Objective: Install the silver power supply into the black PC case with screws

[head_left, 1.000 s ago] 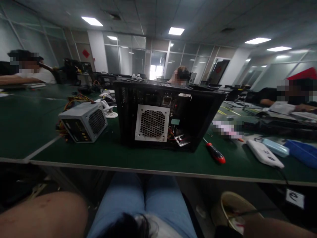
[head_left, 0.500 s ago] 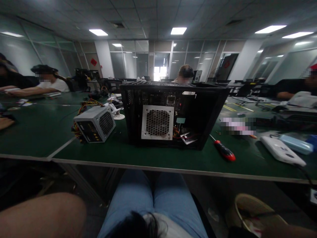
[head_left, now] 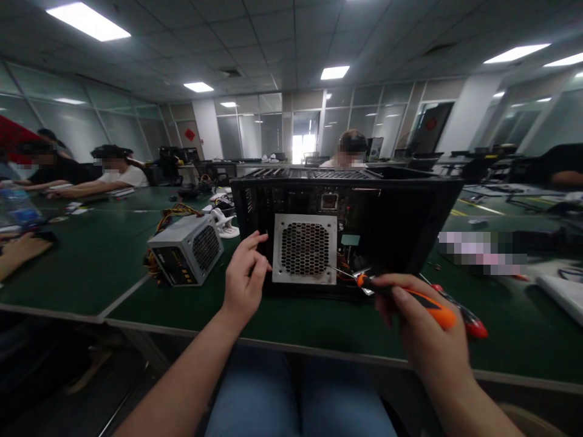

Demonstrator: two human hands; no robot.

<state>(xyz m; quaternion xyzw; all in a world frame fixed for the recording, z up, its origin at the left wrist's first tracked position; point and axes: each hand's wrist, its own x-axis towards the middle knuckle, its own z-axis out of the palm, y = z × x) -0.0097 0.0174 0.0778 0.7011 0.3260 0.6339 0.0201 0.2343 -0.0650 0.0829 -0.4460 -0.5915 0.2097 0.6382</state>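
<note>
Power supply unit, honeycomb-grilled [head_left: 304, 249], one: in the lower opening of a black computer case [head_left: 314, 175], between the two hands, just right of the left fingertips and left of the right fingers

Left hand [head_left: 243, 276]: raised, wrist lifted off the green tabletop [head_left: 182, 311], forearm slanting up from below; fingers bent and parted, the tips at the unit's left edge, touching or just beside it cannot be told

Right hand [head_left: 428, 346]: forearm rising from lower right, thumb along the handle, fingers wrapped around an orange-and-black screwdriver [head_left: 430, 306], its shaft pointing left to the unit's lower right edge; contact at the tip unclear

Loose power supply unit [head_left: 184, 252]: left of the left fingers, apart from them; dark label [head_left: 174, 264] with yellow marks, too small to read

Red-and-black screwdriver [head_left: 474, 326]: on the tabletop, partly behind the right hand

Red diamond-shaped sign [head_left: 190, 135]: far wall, beyond the left fingers, lettering illegible
</note>
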